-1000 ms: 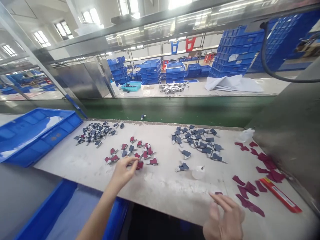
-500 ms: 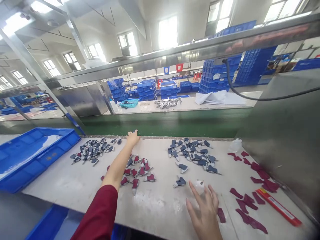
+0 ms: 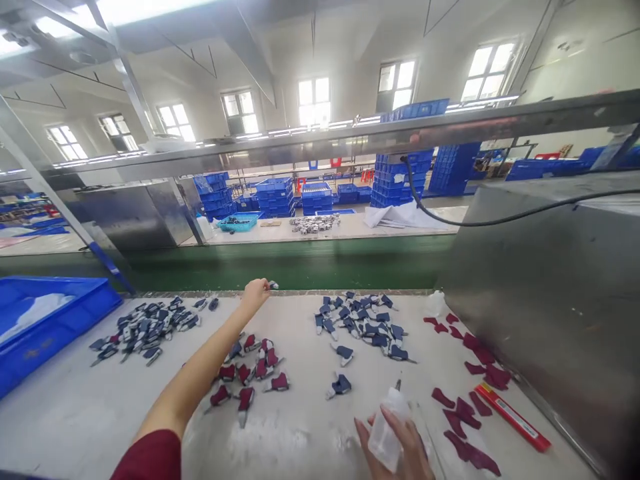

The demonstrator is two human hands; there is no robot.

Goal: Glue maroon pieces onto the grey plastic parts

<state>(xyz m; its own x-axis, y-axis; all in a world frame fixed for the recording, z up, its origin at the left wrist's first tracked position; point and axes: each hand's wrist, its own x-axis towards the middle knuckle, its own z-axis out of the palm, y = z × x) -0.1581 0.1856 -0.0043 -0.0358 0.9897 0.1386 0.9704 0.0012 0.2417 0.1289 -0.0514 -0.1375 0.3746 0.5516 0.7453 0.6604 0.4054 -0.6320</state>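
Observation:
Stretched far forward, my left hand [image 3: 257,291] is closed at the table's back edge, above the green strip. A small grey-white piece [image 3: 273,285] pokes out of its fingertips. My right hand [image 3: 400,443], at the front, grips a translucent white squeeze bottle [image 3: 390,430] whose dark thin nozzle points up. Beyond the bottle lie navy-and-white small parts [image 3: 370,327], a few set apart nearer to me. Under my left forearm are maroon-and-white parts [image 3: 263,367], partly hidden by the arm. Another heap of navy parts [image 3: 160,323] sits to the left.
Loose maroon cut pieces [image 3: 467,413] and a red box [image 3: 515,418] lie at right, beside a metal housing [image 3: 540,267]. At left stands a blue crate [image 3: 50,333]. A green conveyor belt [image 3: 320,263] runs behind the table, below a metal beam [image 3: 300,147].
My right hand has gone from open fingers near the bottle to gripping it upright. The fingers of my left hand have closed, with a small piece showing. The view has shifted to the right and up.

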